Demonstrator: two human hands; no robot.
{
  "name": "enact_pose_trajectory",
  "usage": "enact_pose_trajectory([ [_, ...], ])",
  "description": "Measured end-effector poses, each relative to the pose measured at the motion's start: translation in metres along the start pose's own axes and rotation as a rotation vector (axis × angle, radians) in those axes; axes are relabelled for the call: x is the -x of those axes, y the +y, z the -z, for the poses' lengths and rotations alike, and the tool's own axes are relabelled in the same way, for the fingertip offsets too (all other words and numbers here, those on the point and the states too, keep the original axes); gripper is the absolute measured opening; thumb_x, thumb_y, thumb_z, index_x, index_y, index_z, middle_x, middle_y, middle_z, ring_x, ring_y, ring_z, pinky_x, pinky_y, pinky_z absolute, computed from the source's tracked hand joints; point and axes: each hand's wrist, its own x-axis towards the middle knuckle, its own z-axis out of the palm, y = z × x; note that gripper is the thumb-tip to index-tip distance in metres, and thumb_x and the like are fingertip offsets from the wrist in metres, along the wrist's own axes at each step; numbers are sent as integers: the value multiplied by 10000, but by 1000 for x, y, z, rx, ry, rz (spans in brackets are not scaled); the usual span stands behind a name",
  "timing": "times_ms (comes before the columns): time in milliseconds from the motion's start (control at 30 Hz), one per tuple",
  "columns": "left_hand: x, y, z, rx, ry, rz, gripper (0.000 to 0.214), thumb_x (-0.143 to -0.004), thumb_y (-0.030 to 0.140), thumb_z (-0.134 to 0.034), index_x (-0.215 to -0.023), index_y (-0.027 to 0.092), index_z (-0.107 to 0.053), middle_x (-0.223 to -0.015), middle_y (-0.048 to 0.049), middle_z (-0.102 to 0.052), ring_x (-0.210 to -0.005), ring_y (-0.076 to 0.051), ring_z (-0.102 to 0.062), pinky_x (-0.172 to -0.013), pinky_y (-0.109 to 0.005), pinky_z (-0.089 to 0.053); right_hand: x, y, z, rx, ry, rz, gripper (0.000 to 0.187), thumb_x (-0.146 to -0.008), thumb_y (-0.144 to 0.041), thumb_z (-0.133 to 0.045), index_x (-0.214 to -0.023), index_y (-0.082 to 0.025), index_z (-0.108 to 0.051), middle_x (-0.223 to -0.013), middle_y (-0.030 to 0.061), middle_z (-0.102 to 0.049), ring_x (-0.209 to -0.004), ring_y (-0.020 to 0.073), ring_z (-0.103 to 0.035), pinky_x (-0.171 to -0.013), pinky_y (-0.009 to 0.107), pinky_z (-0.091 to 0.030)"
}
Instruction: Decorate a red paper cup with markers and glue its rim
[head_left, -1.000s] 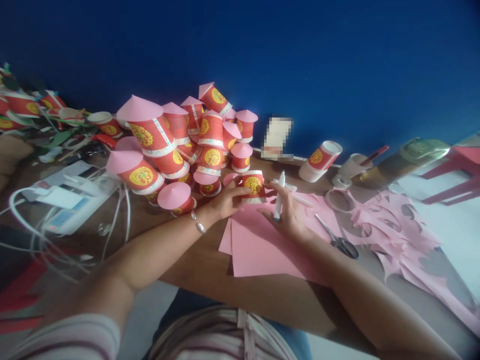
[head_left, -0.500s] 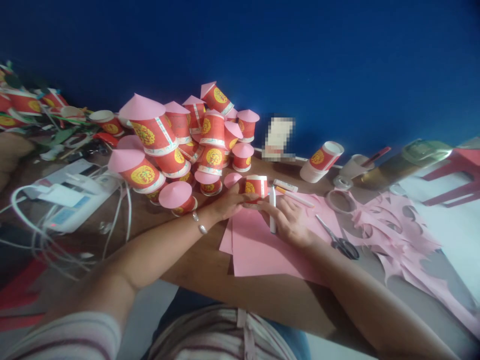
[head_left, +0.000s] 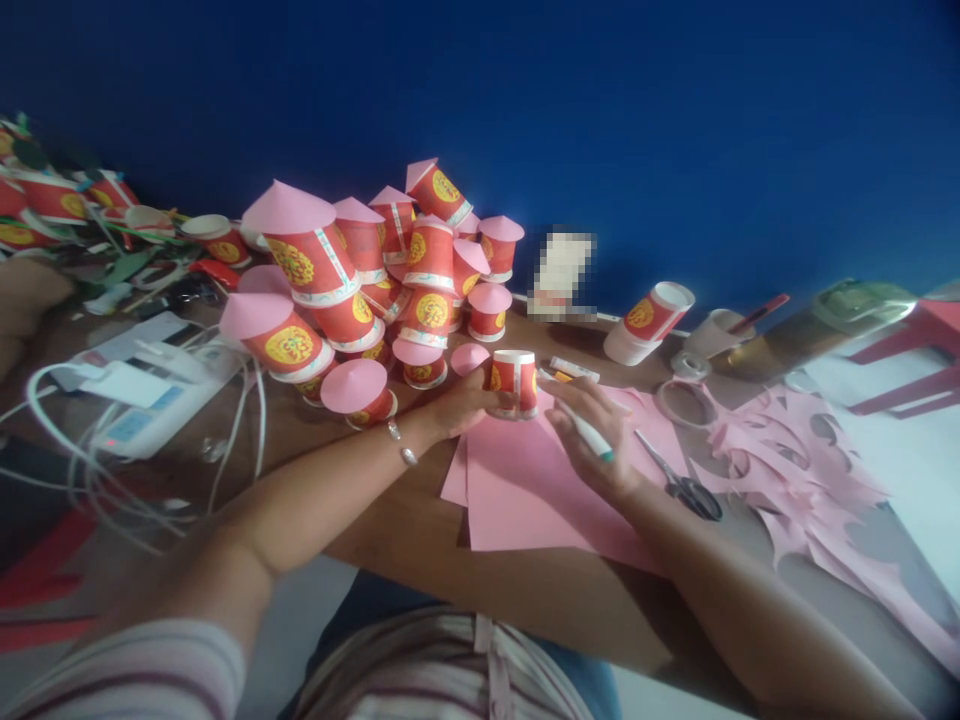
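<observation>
A red paper cup (head_left: 514,375) with yellow emblems and a pale vertical band stands upright above the pink paper sheets (head_left: 517,500). My left hand (head_left: 465,405) grips it from the left, low on its side. Just to the right of the cup is my right hand (head_left: 596,440), its fingers closed around a white marker pen (head_left: 592,432) with a green end. The pen lies slanted across the palm, and the hand is apart from the cup. Beside my left hand sits a small pink paper cone (head_left: 470,358).
Many red cups with pink cone tops (head_left: 300,245) are stacked at the back left. White cables and a power strip (head_left: 142,410) lie at left. Scissors (head_left: 686,485), a tape roll (head_left: 686,400), paper scraps (head_left: 802,460), stacked cups (head_left: 649,320) and a bottle (head_left: 817,325) are at right.
My right hand has drawn away from the cup to the right. The pen in it has tipped from upright to slanted. More of the cup shows, with its pale band now facing me.
</observation>
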Motion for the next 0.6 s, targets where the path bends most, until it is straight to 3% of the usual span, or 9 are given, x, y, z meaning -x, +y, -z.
enact_pose_trajectory([
  [133, -1, -3, 3, -19, 25, 23, 625, -684, 346, -982, -1220, 164, -718, -1133, -111, -764, -1050, -254, -708, -923, -384, -549, -3, -4, 1, 58, 93, -79, 178, -1071, -302, -570, -1066, -235, -734, -851, 46, -751, -699, 193, -704, -657, 337, -603],
  [267, 0, -7, 4, -49, 32, -1, 575, -678, 364, -989, -1128, 147, -703, -1004, -82, -746, -938, -219, -700, -864, -360, -557, -1, -7, 0, 144, 110, -22, 33, -1024, -261, -624, -1043, -244, -646, -795, 8, -733, -653, 168, -689, -611, 296, -575],
  [400, 3, -7, 0, -133, 40, 19, 637, -685, 436, -987, -1158, 153, -668, -1022, -82, -740, -916, -214, -698, -811, -346, -560, -1, -11, 0, 130, 33, 149, 159, -990, -119, -654, -1090, -233, -607, -822, 7, -729, -658, 148, -684, -594, 271, -542],
  [500, 4, -4, -4, -172, 30, 37, 750, -674, 458, -993, -1253, 155, -624, -1086, -107, -738, -955, -234, -706, -809, -352, -563, -1, -13, 0, 162, -4, 206, 235, -975, -75, -645, -1151, -227, -609, -856, 22, -748, -682, 156, -704, -601, 272, -546],
  [600, 5, -2, -8, -202, 32, 37, 734, -677, 448, -988, -1234, 155, -609, -1065, -98, -725, -925, -216, -692, -780, -334, -554, 0, -13, 0, 182, -28, 244, 271, -960, -63, -652, -1174, -225, -618, -833, 12, -744, -666, 156, -703, -585, 266, -537],
])
